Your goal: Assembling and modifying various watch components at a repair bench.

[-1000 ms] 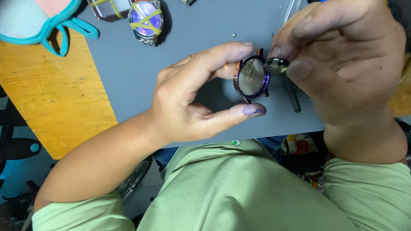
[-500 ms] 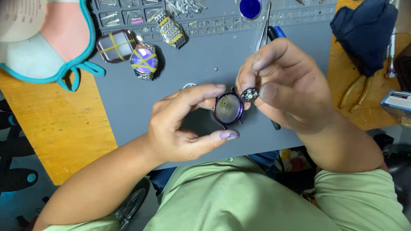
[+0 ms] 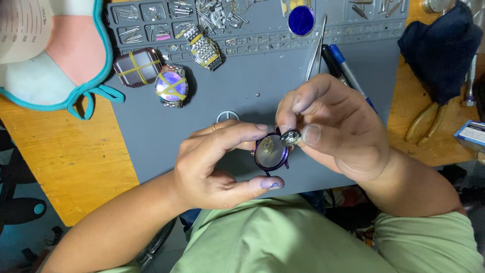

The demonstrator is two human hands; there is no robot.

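My left hand [image 3: 217,162] grips a round, dark purple watch case [image 3: 271,152] between forefinger and thumb, above the grey work mat [image 3: 242,86]. The case's open back faces me and a small brass part shows inside. My right hand [image 3: 333,126] pinches a small round metal watch movement [image 3: 291,137] between thumb and forefinger, right at the case's upper right rim. Whether the movement touches the case is unclear.
On the mat lie a purple-faced watch [image 3: 172,86] and a square watch [image 3: 136,66], both bound with yellow bands, plus a metal bracelet watch [image 3: 203,48]. Tweezers [image 3: 317,48] and a blue pen [image 3: 348,73] lie behind my right hand. A dark cloth [image 3: 439,48] and pliers [image 3: 423,121] rest on the wooden table.
My view has risen, so more of the mat and its parts tray shows. Both hands keep their grips, and the movement stays at the case's upper right rim.
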